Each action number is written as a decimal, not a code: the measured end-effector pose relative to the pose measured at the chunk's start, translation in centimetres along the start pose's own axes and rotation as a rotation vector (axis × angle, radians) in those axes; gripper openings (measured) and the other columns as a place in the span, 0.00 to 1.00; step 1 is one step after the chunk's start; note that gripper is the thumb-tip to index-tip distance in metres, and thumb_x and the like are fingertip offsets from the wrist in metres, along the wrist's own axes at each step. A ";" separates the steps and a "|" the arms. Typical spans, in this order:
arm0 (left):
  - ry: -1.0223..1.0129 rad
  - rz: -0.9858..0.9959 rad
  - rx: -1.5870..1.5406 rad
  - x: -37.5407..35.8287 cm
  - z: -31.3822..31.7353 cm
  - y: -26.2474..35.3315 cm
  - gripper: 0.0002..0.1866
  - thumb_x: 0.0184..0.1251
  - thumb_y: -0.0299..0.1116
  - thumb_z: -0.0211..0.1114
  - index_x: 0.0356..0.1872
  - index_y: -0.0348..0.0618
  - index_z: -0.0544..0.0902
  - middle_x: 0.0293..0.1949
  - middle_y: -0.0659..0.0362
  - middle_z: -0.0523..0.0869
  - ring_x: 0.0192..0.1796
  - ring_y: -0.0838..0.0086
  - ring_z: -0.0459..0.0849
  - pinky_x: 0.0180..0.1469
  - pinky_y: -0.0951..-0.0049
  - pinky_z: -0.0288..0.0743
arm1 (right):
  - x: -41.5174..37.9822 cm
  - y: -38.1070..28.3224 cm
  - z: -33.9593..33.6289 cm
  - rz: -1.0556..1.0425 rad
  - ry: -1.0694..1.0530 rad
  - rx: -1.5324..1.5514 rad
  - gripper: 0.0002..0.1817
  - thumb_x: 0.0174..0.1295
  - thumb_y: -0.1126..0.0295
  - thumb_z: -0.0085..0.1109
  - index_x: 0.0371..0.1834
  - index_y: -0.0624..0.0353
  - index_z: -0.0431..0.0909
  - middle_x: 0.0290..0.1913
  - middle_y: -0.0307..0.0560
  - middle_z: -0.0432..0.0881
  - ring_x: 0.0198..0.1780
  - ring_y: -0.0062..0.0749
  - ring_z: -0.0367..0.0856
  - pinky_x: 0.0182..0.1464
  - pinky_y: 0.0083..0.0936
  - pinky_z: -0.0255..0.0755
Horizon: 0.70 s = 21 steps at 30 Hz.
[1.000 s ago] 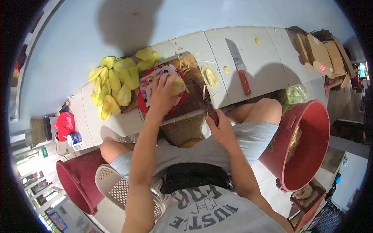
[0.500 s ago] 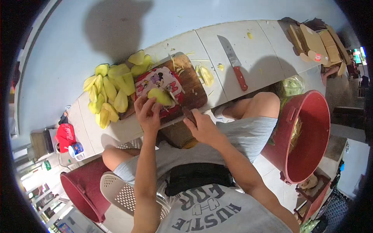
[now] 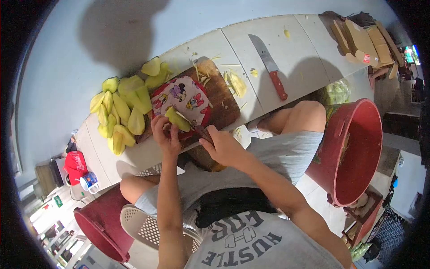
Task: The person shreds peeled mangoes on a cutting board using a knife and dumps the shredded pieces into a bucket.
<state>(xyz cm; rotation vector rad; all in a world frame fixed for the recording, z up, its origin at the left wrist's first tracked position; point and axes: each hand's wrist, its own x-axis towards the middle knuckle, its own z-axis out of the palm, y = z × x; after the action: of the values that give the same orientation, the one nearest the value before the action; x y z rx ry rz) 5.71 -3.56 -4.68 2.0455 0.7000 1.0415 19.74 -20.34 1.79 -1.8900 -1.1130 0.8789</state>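
- Head view: grey shirt [image 3: 244, 246] with "HUSTLE FOR" print nearest, black band [image 3: 235, 206] at the waist, grey shorts [image 3: 284, 154], legs spread.
- Perforated chair [image 3: 141, 224] at lower left. Red bins flank the person: left bin [image 3: 107, 224] tilted in view, right bin [image 3: 329, 157] showing its open mouth.
- Right hand [image 3: 226, 145] closed round the dark handle of a cutting tool [image 3: 204, 133]; its working end is at the right end of a green piece [image 3: 178, 119]. Actual contact: can't tell.
- Left hand [image 3: 165, 134] has its fingers on the near-left end of that piece, gripping it. Hands are apart, just beside each other, piece and tool between them.
- Piece is over the near part of a red-edged cartoon-print cloth [image 3: 180, 92].
- Cloth lies on a wooden board [image 3: 226, 105] — pale slivers near the board's far end.
- Left of the board: heap of pale-green pieces [image 3: 121, 107]. Right: a sliced piece [image 3: 237, 84] on the white tiled counter [image 3: 291, 49].
- Knife [image 3: 277, 85] with red handle lies further right, well apart from both hands.
- Far left: mug [image 3: 89, 181] near a red item [image 3: 75, 167].
- Far right: cardboard [image 3: 358, 40]. Behind all — pale wall [image 3: 201, 15] with a shadow.
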 end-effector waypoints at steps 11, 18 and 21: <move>0.006 0.198 0.034 1.1 0.8 -3.6 0.21 0.73 0.46 0.58 0.51 0.38 0.71 0.48 0.45 0.73 0.51 0.52 0.73 0.56 0.55 0.67 | -0.5 -1.4 0.1 0.043 -0.019 -0.069 0.17 0.71 0.62 0.58 0.44 0.65 0.66 0.31 0.66 0.81 0.36 0.70 0.82 0.37 0.55 0.75; 0.101 0.278 0.029 1.9 2.3 -3.4 0.28 0.73 0.58 0.56 0.52 0.39 0.71 0.45 0.47 0.76 0.51 0.56 0.73 0.52 0.55 0.69 | -2.4 -5.1 -1.6 -0.008 0.001 -0.207 0.18 0.75 0.57 0.52 0.45 0.63 0.66 0.30 0.63 0.83 0.30 0.62 0.86 0.29 0.50 0.82; 0.088 0.218 -0.024 1.3 2.1 -4.1 0.32 0.72 0.62 0.55 0.53 0.39 0.72 0.45 0.47 0.78 0.52 0.57 0.74 0.53 0.55 0.70 | -2.4 -5.7 -1.8 -0.006 -0.012 -0.249 0.17 0.75 0.57 0.52 0.45 0.63 0.66 0.29 0.61 0.82 0.29 0.59 0.86 0.29 0.47 0.82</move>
<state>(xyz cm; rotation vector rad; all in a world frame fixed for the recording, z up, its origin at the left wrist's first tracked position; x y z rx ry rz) 7.56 -0.93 -8.20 2.0999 0.5133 1.2632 18.09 -21.12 7.98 -2.0826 -1.2832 0.7780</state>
